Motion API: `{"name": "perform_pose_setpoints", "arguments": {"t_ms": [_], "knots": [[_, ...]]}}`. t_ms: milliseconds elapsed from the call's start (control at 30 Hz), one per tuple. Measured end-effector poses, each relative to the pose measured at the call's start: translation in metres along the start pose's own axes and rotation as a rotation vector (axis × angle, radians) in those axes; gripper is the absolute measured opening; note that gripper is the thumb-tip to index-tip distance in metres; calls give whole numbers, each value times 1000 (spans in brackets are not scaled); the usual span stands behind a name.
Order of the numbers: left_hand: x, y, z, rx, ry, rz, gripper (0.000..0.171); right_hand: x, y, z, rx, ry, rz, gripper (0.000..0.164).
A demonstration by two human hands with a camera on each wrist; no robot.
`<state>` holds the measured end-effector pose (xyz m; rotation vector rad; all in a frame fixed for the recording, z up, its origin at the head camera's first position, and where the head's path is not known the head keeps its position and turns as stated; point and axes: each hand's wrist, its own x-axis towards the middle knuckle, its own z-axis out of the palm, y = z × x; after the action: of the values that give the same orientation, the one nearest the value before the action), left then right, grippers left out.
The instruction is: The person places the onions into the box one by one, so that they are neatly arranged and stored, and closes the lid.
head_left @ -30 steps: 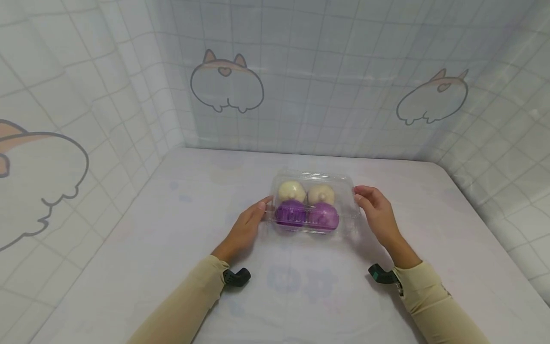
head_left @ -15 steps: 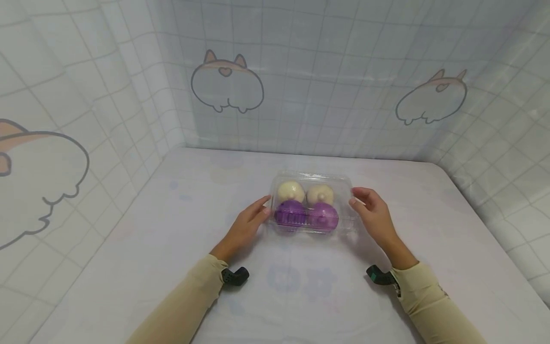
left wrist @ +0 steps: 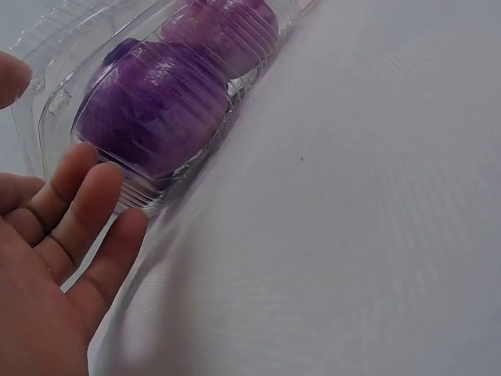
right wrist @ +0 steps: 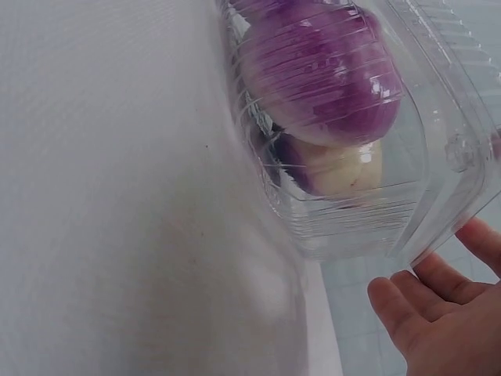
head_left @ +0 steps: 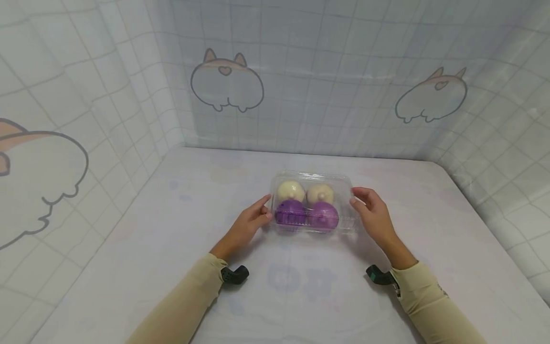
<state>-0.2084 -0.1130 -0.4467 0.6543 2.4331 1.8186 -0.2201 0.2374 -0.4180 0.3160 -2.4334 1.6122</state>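
A clear plastic clamshell box [head_left: 343, 191] with a ridged rim sits on the table. Inside are round, turnip-like vegetables: two purple ones [head_left: 323, 216] in front and two cream-topped ones [head_left: 291, 191] behind. At the box's left end is my left hand [head_left: 244, 227], its fingers nearly straight and the fingertips right at the clear wall in the left wrist view. My right hand [head_left: 375, 217] is at the opposite end, with relaxed fingers. In the right wrist view, its fingertips [right wrist: 383, 290] lie by the box's corner and rim.
A pale cloth with faint prints covers the table [head_left: 206, 186]. White grid-patterned curtains [head_left: 309, 95] with cartoon animal drawings stand behind and on both sides. Dark wrist cameras [head_left: 235, 275] jut inward from both beige sleeves [head_left: 189, 296].
The box has shifted very slightly left. My left thumb has moved off the rim and lower along the box's side, and my right hand has moved slightly left with the box.
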Motion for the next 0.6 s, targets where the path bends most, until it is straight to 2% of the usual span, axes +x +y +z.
{"name": "perform_pose_setpoints", "arguments": {"t_ms": [133,400,600], "knots": [[1,1,0,-21,-20,19,62,0,0,0,-8,1,-9,39],[0,-1,-1,16,-16,31,65,-1,2,-1,-22,-20,-21,41],[1,-4,0,-26,-27,42,67,-3,3,-2,-21,-34,-18,42]]}}
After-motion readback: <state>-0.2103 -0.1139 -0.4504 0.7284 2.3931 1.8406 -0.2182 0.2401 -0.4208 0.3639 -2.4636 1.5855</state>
